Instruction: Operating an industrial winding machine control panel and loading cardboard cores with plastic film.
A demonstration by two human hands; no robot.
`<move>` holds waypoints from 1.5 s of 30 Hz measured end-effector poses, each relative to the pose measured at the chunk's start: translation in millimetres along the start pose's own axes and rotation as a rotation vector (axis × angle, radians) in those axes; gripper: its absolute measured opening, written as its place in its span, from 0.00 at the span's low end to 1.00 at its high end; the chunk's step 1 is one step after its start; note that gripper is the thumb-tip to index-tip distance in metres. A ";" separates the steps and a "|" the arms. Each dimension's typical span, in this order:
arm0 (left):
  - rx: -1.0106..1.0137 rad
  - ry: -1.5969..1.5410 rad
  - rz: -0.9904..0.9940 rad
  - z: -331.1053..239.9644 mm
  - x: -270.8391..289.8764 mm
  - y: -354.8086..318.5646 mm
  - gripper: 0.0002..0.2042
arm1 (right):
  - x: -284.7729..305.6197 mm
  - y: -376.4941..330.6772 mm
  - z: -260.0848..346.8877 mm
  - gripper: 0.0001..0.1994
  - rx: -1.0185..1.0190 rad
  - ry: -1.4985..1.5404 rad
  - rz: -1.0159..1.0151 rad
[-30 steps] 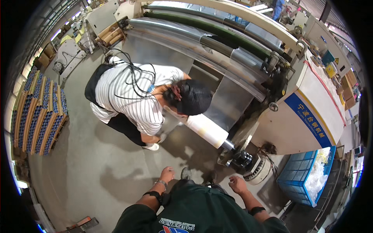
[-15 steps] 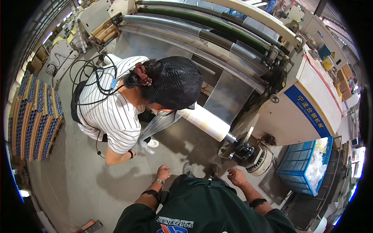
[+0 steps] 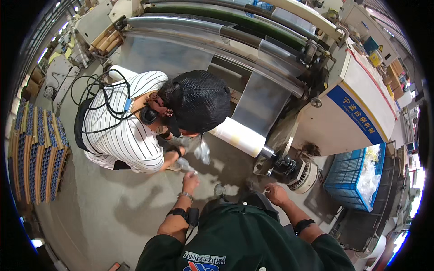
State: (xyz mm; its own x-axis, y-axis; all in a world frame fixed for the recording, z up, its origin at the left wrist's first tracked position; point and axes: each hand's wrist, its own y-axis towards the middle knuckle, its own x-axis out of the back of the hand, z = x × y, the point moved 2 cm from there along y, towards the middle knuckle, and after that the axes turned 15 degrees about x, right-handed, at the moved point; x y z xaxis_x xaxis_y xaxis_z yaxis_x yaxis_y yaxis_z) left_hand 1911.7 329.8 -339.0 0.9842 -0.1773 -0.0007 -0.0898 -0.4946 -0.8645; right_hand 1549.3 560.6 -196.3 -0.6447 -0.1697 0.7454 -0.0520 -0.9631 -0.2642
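My left hand [image 3: 191, 182] reaches up from the lower edge, fingers drawn together, beside a co-worker's hand and crumpled clear film [image 3: 184, 165]. Whether it grips that film is too small to tell. Low over the floor, my right hand [image 3: 276, 194] hangs half curled with its fingers apart and nothing visible in it, nearest to the shaft end [image 3: 285, 163] of a roll. The white film roll [image 3: 239, 137] lies slanted on this shaft. A co-worker [image 3: 126, 122] in a striped shirt bends over its left part, hiding it, with another bunch of clear film [image 3: 202, 151] nearby.
Behind the roll stands a machine with long rollers [image 3: 181, 23] and a hanging clear film web [image 3: 263, 101]. Its white side housing [image 3: 334, 122] is at the right, near a blue crate [image 3: 347, 178] of film scraps. Stacked tubes [image 3: 38, 153] stand left.
My left hand has moved up toward the co-worker's hand. The co-worker's film, stretched from the roll before, is now bunched lower. My right hand has curled slightly; the view has shifted.
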 end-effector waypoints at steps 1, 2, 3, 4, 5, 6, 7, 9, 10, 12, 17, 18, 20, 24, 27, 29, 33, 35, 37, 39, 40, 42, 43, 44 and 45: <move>0.007 0.007 0.001 -14.1 -10.0 0.5 0.21 | 0.5 2.7 -3.3 0.16 -0.007 0.005 0.008; 0.008 0.000 -0.008 -25.9 -19.3 -1.3 0.21 | 0.7 4.6 -8.3 0.16 -0.014 0.011 0.011; 0.008 -0.008 -0.020 -35.6 -26.3 -3.8 0.21 | 0.3 6.5 -13.8 0.16 -0.028 0.026 0.034; 0.003 0.014 -0.015 -43.2 -31.8 -3.8 0.22 | 0.0 9.2 -19.8 0.16 -0.040 0.042 0.058; 0.009 0.017 -0.023 -45.2 -33.4 -1.5 0.22 | -2.0 14.4 -27.1 0.16 -0.040 0.051 0.064; 0.017 0.017 -0.025 -46.6 -34.1 0.7 0.22 | -3.0 20.6 -33.4 0.16 -0.026 0.068 0.068; 0.024 0.017 -0.028 -47.5 -37.0 2.7 0.23 | -2.7 25.2 -40.3 0.16 -0.012 0.086 0.071; 0.076 0.019 -0.083 -40.6 -41.7 0.7 0.23 | 0.3 36.0 -52.6 0.16 0.006 0.131 0.106; 0.122 0.018 -0.127 -38.7 -42.2 0.4 0.23 | 2.1 43.9 -57.0 0.16 0.022 0.166 0.134; 0.126 0.026 -0.147 -40.6 -46.9 0.8 0.23 | 3.1 64.5 -73.8 0.16 0.036 0.149 0.120; 0.104 -0.002 -0.196 -64.7 -71.8 1.6 0.25 | 27.0 124.1 -98.9 0.13 0.202 0.086 0.052; 0.090 0.003 -0.178 -76.0 -82.9 -0.2 0.25 | 33.9 137.5 -98.7 0.13 0.196 0.100 0.056; 0.039 0.010 -0.147 -89.8 -97.5 -0.1 0.26 | 49.5 162.0 -91.9 0.13 0.160 0.054 0.133; 0.024 0.030 -0.140 -103.4 -105.3 11.7 0.26 | 57.3 194.4 -91.9 0.16 0.125 0.112 0.185; 0.069 0.029 -0.155 -104.6 -98.7 30.4 0.28 | 65.4 203.0 -80.0 0.17 0.100 0.128 0.167; 0.081 0.081 -0.187 -110.4 -99.6 42.0 0.29 | 60.7 204.2 -82.7 0.17 0.071 0.134 0.168; 0.075 0.048 -0.154 -126.2 -102.9 63.3 0.29 | 44.9 204.4 -91.2 0.18 -0.012 0.176 0.174; 0.109 0.022 -0.189 -130.2 -95.8 77.9 0.28 | 39.6 208.2 -87.9 0.18 0.005 0.142 0.150; 0.109 0.003 -0.143 -128.1 -90.8 90.4 0.28 | 38.0 215.8 -84.2 0.19 -0.076 0.161 0.167; 0.092 0.008 -0.112 -133.0 -96.5 95.9 0.26 | 38.3 220.9 -86.4 0.19 -0.073 0.147 0.157; 0.085 0.030 -0.105 -135.6 -98.8 95.6 0.23 | 34.2 223.5 -89.6 0.19 -0.095 0.139 0.177; 0.105 0.039 -0.103 -135.5 -100.4 95.8 0.23 | 29.4 228.0 -92.2 0.19 -0.106 0.131 0.174; 0.116 0.034 -0.109 -135.8 -100.4 97.0 0.22 | 27.8 230.9 -92.8 0.20 -0.101 0.117 0.174; 0.118 0.046 -0.104 -137.1 -99.7 97.7 0.22 | 25.8 233.4 -93.3 0.20 -0.111 0.116 0.175; 0.141 0.060 -0.080 -137.2 -98.6 98.5 0.25 | 23.8 235.9 -94.3 0.20 -0.121 0.122 0.170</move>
State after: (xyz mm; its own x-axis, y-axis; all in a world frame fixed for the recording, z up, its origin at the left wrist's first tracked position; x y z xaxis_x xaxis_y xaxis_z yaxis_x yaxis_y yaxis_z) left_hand 1784.8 181.8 -355.0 0.9761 -0.1943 0.0971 0.0151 -0.3854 -0.9226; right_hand 1449.8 349.1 -298.6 -0.7389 -0.2941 0.6062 -0.0207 -0.8894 -0.4567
